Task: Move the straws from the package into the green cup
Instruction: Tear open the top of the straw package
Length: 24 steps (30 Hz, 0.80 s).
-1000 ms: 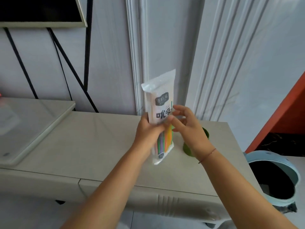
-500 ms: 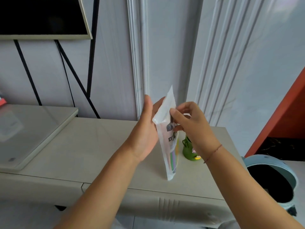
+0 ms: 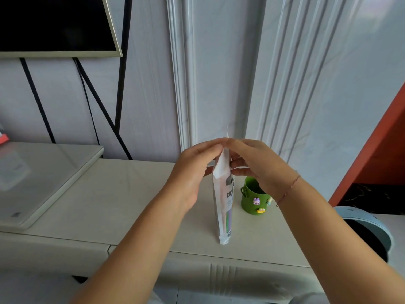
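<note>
- The package point(image 3: 224, 200) of straws stands upright, seen nearly edge-on, above the beige cabinet top point(image 3: 131, 194); its bottom end is close to the front edge, though whether it rests on the surface or hangs just over it cannot be told.
- It is a thin white plastic bag with dark print on the side, and coloured straws point(image 3: 228, 218) show faintly through its lower part.
- The left hand point(image 3: 192, 172) has the top of the bag from the left side, fingertips closed onto the upper edge.
- The right hand point(image 3: 258, 163) meets it from the right, thumb and fingers pinched on the same upper edge, so both hands clamp the top of the bag between them with fingertips nearly touching.
- A thin red cord bracelet point(image 3: 289, 189) circles the right wrist.
- The green cup point(image 3: 255, 197) stands upright on the cabinet top just right of the bag and below the right hand, which covers part of its rim; small cartoon charms are stuck on its wall and a handle shows on its left side.
- Nothing can be made out inside the cup.
- A raised white tray-like slab point(image 3: 43, 183) lies on the left of the cabinet.
- A dark screen point(image 3: 54, 25) hangs on the wall at upper left, with black cables point(image 3: 96, 102) dropping below it.
- A pale blue bin point(image 3: 370, 233) with a dark opening stands on the floor at the right.
</note>
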Each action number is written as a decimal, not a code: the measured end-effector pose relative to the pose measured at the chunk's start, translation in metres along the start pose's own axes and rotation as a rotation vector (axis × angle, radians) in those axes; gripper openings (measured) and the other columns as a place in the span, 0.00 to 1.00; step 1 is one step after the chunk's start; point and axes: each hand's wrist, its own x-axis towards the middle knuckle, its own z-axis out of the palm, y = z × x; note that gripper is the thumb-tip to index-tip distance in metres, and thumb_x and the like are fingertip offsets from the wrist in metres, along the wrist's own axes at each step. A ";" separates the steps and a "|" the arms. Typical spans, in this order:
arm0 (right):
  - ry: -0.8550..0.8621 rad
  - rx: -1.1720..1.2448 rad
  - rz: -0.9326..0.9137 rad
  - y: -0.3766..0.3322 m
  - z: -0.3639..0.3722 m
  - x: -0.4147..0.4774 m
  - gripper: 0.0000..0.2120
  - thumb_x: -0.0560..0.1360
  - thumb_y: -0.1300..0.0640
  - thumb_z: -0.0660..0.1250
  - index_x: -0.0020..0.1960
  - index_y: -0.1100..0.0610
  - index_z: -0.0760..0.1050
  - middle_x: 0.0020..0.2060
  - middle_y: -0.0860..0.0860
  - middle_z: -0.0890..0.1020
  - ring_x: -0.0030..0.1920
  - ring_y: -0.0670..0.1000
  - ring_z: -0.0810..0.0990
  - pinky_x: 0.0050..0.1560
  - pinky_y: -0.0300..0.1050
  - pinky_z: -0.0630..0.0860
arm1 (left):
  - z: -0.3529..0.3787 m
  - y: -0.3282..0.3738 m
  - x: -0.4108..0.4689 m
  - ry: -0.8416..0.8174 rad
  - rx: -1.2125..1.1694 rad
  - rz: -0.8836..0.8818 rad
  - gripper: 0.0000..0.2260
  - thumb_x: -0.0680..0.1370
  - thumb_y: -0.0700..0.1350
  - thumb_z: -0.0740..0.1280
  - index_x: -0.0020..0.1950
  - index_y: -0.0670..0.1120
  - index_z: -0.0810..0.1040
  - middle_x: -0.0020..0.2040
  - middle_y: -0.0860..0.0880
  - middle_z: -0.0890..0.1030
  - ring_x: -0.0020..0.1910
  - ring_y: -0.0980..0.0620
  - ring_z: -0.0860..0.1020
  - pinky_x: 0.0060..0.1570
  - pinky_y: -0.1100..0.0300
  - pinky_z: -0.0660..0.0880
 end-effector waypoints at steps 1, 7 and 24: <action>-0.022 0.015 0.014 -0.001 -0.001 -0.001 0.24 0.72 0.45 0.67 0.55 0.64 0.78 0.47 0.62 0.82 0.45 0.55 0.81 0.51 0.46 0.81 | -0.001 0.001 0.000 -0.008 0.017 -0.001 0.10 0.79 0.44 0.63 0.54 0.49 0.83 0.51 0.50 0.85 0.53 0.53 0.82 0.54 0.56 0.76; -0.083 0.074 0.024 0.001 -0.005 -0.003 0.25 0.72 0.46 0.67 0.56 0.67 0.77 0.44 0.55 0.80 0.42 0.51 0.78 0.48 0.43 0.79 | -0.004 0.002 0.004 -0.009 0.035 -0.026 0.09 0.77 0.46 0.67 0.54 0.48 0.84 0.50 0.49 0.85 0.53 0.51 0.81 0.52 0.55 0.76; -0.076 -0.004 -0.056 -0.007 -0.010 -0.007 0.12 0.75 0.61 0.62 0.33 0.57 0.68 0.28 0.51 0.66 0.29 0.48 0.63 0.30 0.39 0.62 | 0.004 0.013 0.010 -0.037 0.347 -0.021 0.13 0.75 0.41 0.65 0.30 0.47 0.76 0.28 0.52 0.74 0.30 0.54 0.72 0.33 0.61 0.71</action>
